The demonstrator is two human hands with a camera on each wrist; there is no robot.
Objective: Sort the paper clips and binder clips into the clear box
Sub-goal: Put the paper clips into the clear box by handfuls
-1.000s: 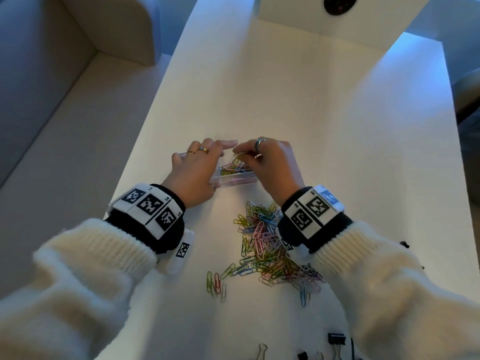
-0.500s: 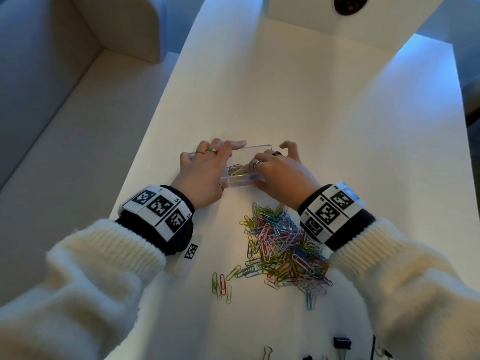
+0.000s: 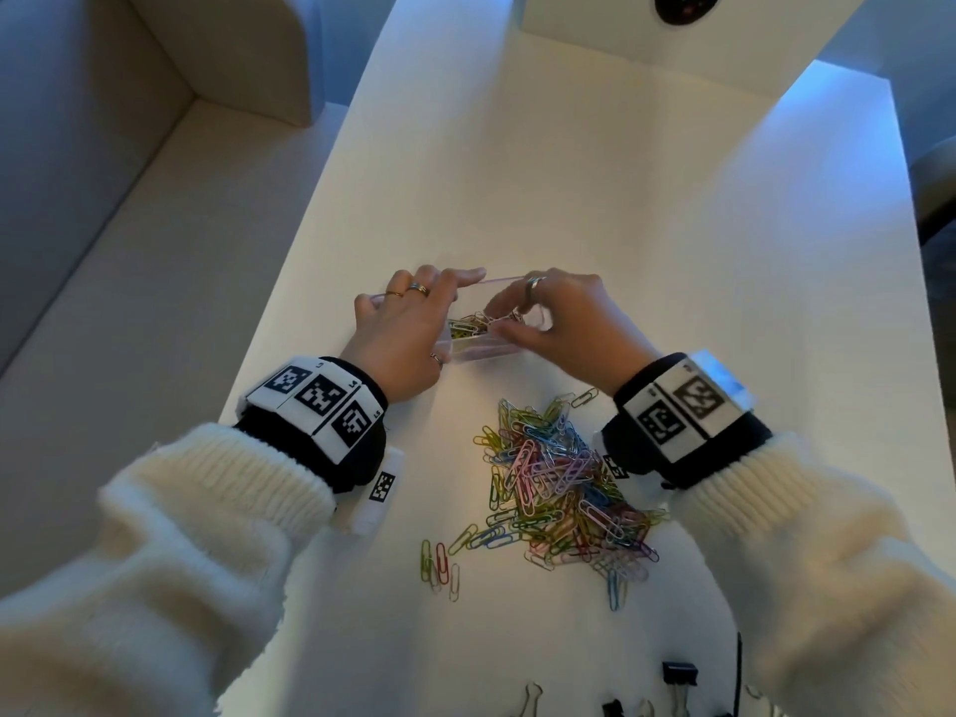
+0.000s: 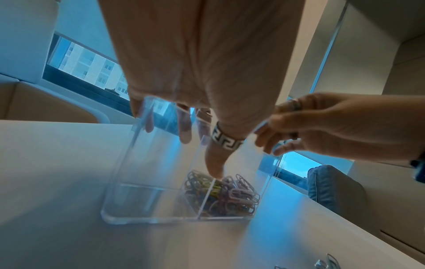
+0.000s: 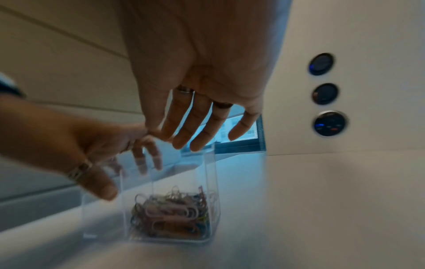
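Gripping clear box (image 3: 478, 349): left hand (image 3: 401, 336) | right hand (image 3: 564, 323) fingers relaxed above | no legible writing

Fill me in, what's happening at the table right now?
A person is sorting clips into a clear box. The left hand grips the box from above to steady it, while the right hand hovers open over its right compartment, which already holds coloured paper clips. The left compartment looks empty. A big pile of paper clips and several binder clips still wait on the table.

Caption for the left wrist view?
Left hand steadies a clear divided box, colourful paper clips filling one compartment.
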